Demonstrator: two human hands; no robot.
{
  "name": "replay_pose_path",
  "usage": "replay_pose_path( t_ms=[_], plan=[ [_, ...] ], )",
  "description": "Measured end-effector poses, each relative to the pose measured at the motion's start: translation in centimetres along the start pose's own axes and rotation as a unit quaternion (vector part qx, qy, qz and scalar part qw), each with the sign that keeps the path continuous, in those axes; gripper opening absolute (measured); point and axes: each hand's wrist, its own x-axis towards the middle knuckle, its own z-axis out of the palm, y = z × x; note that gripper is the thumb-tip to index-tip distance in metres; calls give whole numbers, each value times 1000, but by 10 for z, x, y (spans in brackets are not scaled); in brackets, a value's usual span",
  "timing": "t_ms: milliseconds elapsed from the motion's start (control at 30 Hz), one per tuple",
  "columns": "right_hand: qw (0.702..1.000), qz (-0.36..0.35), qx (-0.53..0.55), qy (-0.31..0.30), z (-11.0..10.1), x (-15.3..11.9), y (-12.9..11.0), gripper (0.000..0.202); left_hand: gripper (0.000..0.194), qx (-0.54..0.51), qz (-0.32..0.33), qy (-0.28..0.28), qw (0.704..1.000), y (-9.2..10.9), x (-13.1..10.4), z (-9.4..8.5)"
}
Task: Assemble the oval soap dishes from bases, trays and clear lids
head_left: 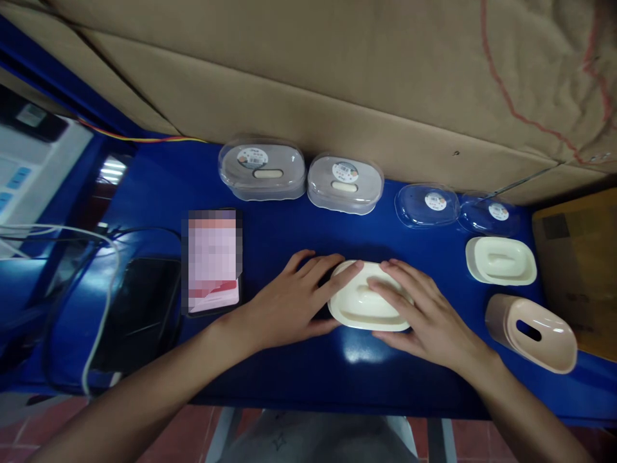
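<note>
One phone (212,257) lies on the blue table (289,379), well apart from the hands (its screen is masked, so unreadable). Next comes the left hand (292,302), closed about the left end of the cream box (359,312), index fingertip on the far part of the top, thumb at the near left corner. The box sits between the two hands at mid-table, its long axis running side to side across the person's front. Neither hand is nearer: each touches its own end. The box looks glossy and pale, rounded at the corners, with a raised bar along the top, partly hidden by fingers. The right hand (431,321) is closed about the right end, one fingertip by the bar, thumb along the near edge; how firmly either presses, I cannot tell. Further right stand a second cream box (504,251) with a similar bar and, closer to the person, a pink box (544,331) with an oval slot.
</note>
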Motion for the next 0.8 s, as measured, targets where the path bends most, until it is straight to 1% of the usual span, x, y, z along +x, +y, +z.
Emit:
replay_pose_path(
  t_ms=[133, 333, 500, 600, 667, 800],
  plan=[
    [1000, 3, 3, 19, -2, -2, 1, 74, 88, -7, 1, 2, 1000, 1, 0, -1],
    [1000, -3, -8, 7, 0, -2, -2, 64, 92, -16, -10, -8, 1000, 1, 0, -2],
    [1000, -4, 0, 14, -1, -4, 1, 65, 87, -4, -3, -7, 1000, 0, 0, -1],
    [1000, 6, 4, 22, -3, -5, 2, 70, 86, -3, -3, -2, 1000, 0, 0, -1],
    [1000, 14, 8, 17, -3, -6, 2, 72, 86, -8, -3, 2, 1000, 1, 0, -1],
    [999, 27, 29, -5, -1, -4, 2, 69, 86, -12, -3, 5, 1000, 1, 0, -1]
  ],
)
